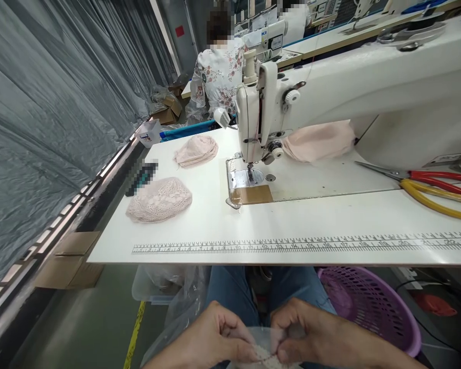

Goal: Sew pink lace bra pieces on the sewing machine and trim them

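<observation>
Low in the view, over my lap, both hands pinch a pale lace fabric piece point(269, 361) with a sheer part. My left hand point(225, 335) has thumb and fingers closed on its left side; my right hand point(301, 333) grips it close by on the right. The fabric's lower part runs out of view. Above the hands is the white sewing table with a printed ruler point(261, 247) along its front edge. The sewing machine point(249, 123) stands on it, its needle area over a metal plate point(246, 178).
Two pale pink lace pieces point(159, 200) lie on the table's left side. Pink fabric point(318, 141) sits behind the machine head. Scissors with red and yellow handles point(426, 182) lie at right. A purple basket point(372, 307) is below. A person point(221, 72) sits ahead.
</observation>
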A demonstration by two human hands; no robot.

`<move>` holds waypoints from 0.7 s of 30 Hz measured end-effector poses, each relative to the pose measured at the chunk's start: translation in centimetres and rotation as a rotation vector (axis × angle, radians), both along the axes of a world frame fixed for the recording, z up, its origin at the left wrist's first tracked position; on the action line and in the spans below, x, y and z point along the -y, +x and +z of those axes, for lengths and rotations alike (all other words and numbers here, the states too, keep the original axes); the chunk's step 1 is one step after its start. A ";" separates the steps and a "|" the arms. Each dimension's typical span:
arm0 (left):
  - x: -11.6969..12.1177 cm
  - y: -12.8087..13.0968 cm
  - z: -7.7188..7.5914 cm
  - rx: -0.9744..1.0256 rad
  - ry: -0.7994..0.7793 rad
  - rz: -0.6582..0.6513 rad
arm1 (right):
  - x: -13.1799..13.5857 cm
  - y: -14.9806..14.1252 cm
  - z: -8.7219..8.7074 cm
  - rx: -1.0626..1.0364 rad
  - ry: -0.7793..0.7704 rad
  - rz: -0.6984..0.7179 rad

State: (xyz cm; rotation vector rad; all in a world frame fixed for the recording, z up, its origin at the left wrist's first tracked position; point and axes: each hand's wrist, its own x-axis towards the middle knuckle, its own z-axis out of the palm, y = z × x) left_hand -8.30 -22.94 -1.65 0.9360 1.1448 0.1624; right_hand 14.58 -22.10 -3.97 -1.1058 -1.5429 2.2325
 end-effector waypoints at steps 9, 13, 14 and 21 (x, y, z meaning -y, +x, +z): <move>0.6 -1.7 -0.4 -0.011 -0.042 0.097 | -0.5 1.6 -0.5 -0.082 -0.011 0.056; 0.5 -1.7 -0.3 -0.019 -0.047 0.086 | -0.1 0.8 -0.5 -0.111 -0.011 0.050; 0.5 -1.7 -0.3 -0.022 -0.048 0.086 | 0.0 0.6 -0.5 -0.113 -0.005 0.047; 0.4 -1.6 0.0 -0.028 -0.050 0.104 | 0.3 -0.2 -0.9 -0.060 0.085 -0.022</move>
